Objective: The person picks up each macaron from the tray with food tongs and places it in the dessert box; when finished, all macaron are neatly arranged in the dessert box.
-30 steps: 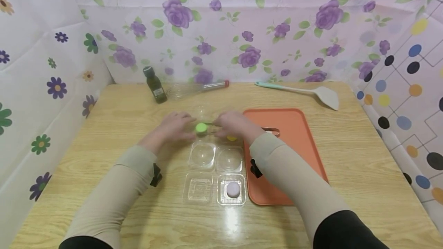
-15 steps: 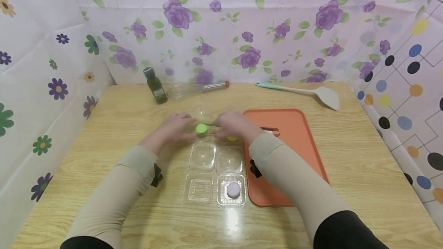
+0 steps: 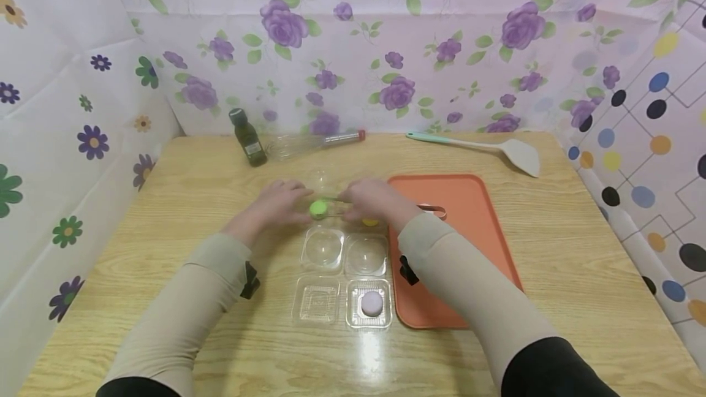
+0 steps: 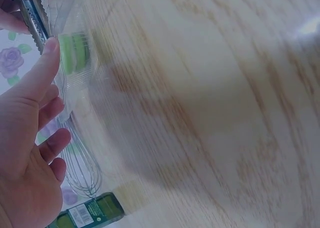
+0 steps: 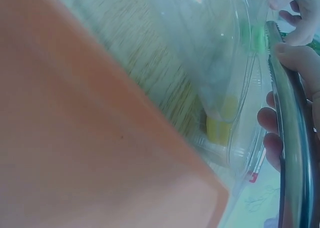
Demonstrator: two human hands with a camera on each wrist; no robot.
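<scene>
My right hand (image 3: 375, 200) grips metal tongs (image 5: 296, 138) with serrated edges. In the head view the tongs' two arms reach left, apart, to the far and near sides of a green macaron (image 3: 318, 209). This macaron (image 4: 74, 52) sits in a ribbed clear plastic box (image 4: 82, 80) in the left wrist view, with the tongs' tip above it. My left hand (image 3: 278, 202) is at the left side of that box, thumb straight and fingers loosely bent, seeming to touch its edge. Partly hidden below my right hand, a yellow macaron (image 3: 369, 222) lies in another clear box.
Nearer to me, a lavender macaron (image 3: 372, 303) sits in a clear box beside another clear box (image 3: 317, 300); two domed lids (image 3: 322, 249) lie behind. An orange tray (image 3: 469, 250) stands right. Along the back are a dark bottle (image 3: 249, 139), a whisk (image 3: 314, 141) and a spatula (image 3: 480, 146).
The green macaron has moved slightly left and toward me, the tongs' tips shifting a little with it. Both hands stay nearly where they were.
</scene>
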